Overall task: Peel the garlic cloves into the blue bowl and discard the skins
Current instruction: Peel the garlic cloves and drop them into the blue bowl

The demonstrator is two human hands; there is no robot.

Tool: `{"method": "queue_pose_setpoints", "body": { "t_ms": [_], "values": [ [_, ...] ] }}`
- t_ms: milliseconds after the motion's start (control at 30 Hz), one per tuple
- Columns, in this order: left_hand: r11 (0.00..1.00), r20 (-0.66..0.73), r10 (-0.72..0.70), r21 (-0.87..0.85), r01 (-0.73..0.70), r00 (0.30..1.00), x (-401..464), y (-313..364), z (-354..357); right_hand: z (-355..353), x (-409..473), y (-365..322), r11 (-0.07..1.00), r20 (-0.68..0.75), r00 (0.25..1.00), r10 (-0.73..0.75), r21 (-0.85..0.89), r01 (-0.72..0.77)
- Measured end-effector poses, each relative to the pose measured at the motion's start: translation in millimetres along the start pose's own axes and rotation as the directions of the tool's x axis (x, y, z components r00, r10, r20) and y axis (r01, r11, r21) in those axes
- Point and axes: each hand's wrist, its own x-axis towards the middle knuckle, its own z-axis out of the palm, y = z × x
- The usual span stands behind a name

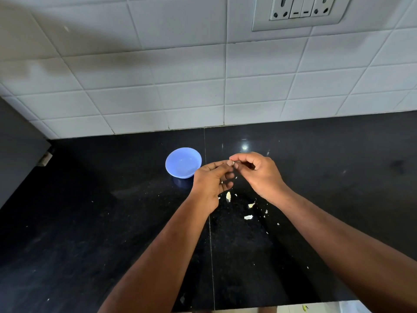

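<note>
Left hand (211, 179) and right hand (257, 171) fingertips meeting, both grips pinching one garlic clove (233, 164), beside blue bowl (183, 162)

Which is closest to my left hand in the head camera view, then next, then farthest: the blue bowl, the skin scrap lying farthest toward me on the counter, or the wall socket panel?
From the left hand:
1. Blue bowl, just beyond and left of it on the counter.
2. Skin scrap, to its right, nearer the person.
3. Wall socket panel, high on the tiles, upper right.
</note>
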Motion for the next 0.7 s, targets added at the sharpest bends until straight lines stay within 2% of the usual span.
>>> {"method": "queue_pose_setpoints", "body": {
  "t_ms": [100, 300, 500, 700],
  "values": [
    [0.997, 0.029, -0.048, -0.063, 0.05, 0.998, 0.8, 2.0, 2.0, -0.4, 0.3, -1.3, 0.998, -0.014, 0.999, 0.03, 0.054, -0.029],
    [0.999, 0.007, -0.021, 0.028, 0.021, 1.0, 3.5, 4.4, 3.4, -3.3, 1.2, -1.6, 0.998, 0.004, 1.0, 0.004, -0.058, -0.004],
    [1.0, 0.01, -0.003, 0.007, 0.003, 1.0, 2.7, 5.6, 4.8, -6.2, 1.8, -6.7, 1.0, -0.004, 1.0, 0.014, -0.014, -0.014],
    [0.978, -0.008, 0.1, 0.187, -0.097, 0.995, 2.7, 6.7, 3.9, -5.6, 0.4, -10.1, 0.998, 0.037, 0.999, 0.002, -0.063, 0.001]
  ]
}}
